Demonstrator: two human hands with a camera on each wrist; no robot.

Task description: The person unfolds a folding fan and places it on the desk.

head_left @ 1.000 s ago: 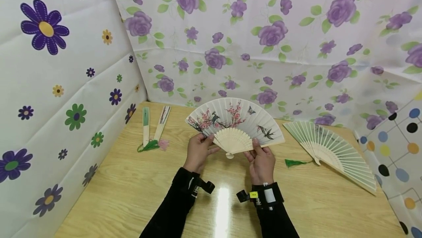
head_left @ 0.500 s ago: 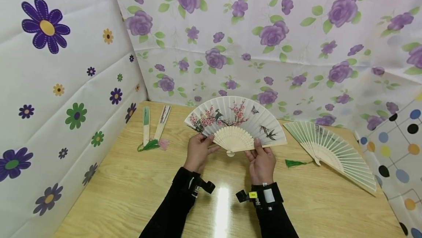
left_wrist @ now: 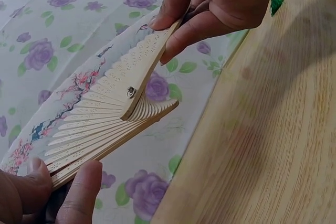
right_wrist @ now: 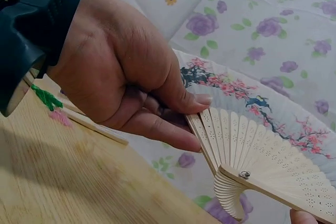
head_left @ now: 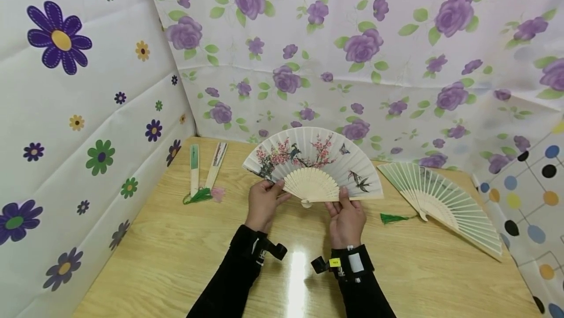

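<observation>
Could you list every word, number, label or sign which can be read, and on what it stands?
None can be read.
Yellow label at right wristband: too small.
White marks beneath it: too small.
White lower marks at left wristband: too small.
Painted folding fan: no lettering visible.

Both wrist views cut off the painted fan (head_left: pixel 314 164); the marking on the yellow label (head_left: pixel 335 262) is too small to read.

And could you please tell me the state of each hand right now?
Left hand: pinching one side of the spread pink-blossom folding fan.
Right hand: pinching the same fan's other side.
</observation>
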